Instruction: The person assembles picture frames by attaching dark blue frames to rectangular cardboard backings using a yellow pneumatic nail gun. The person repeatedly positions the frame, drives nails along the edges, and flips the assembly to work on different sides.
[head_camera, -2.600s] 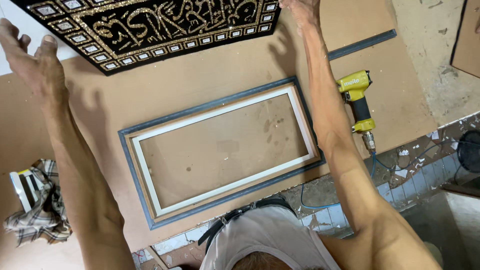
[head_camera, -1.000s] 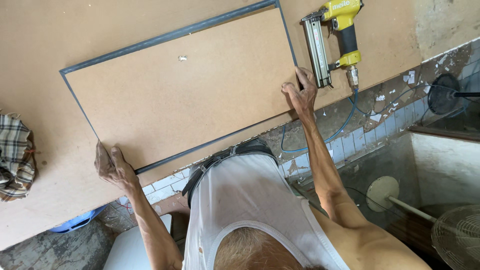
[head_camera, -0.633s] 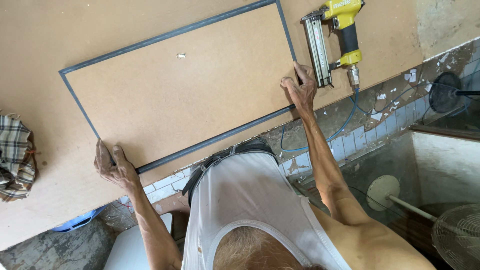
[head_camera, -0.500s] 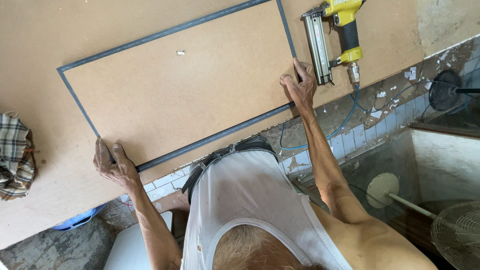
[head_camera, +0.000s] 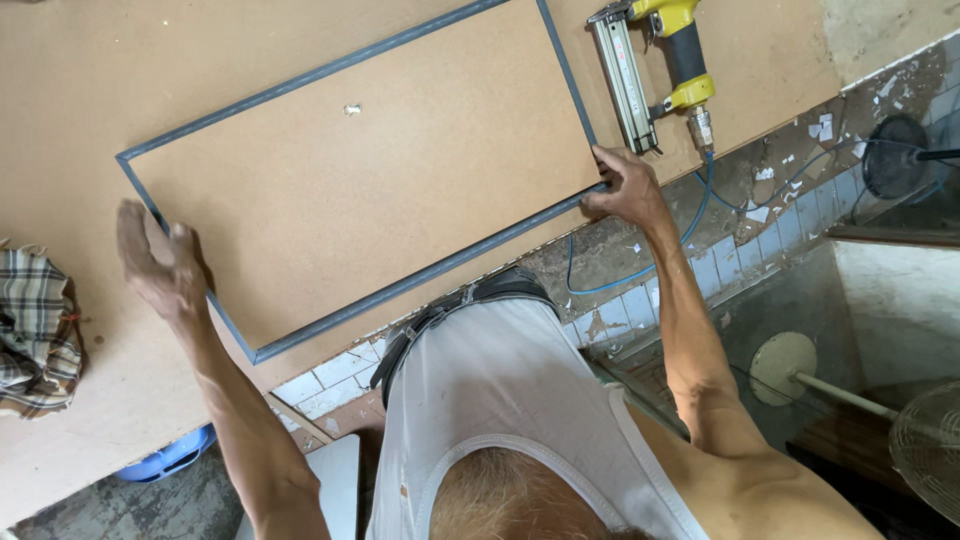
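Frame (head_camera: 360, 190) lies face-down on bench (head_camera: 90, 420), backing board up. L hand (head_camera: 160, 265) fingers together, flat on frame's left edge. R hand (head_camera: 625, 185) pinches near right corner. Nail gun (head_camera: 650, 70) just beyond R hand. Checked cloth (head_camera: 35, 330) far left.

A large rectangular frame (head_camera: 370, 190), brown backing board up and grey-edged, is being laid flat, slightly skewed.

A yellow nail gun (head_camera: 655, 70) lay on the worktop (head_camera: 80, 100), its blue hose (head_camera: 640, 275) trailing down. A checked cloth (head_camera: 35, 330) sat at the far edge.
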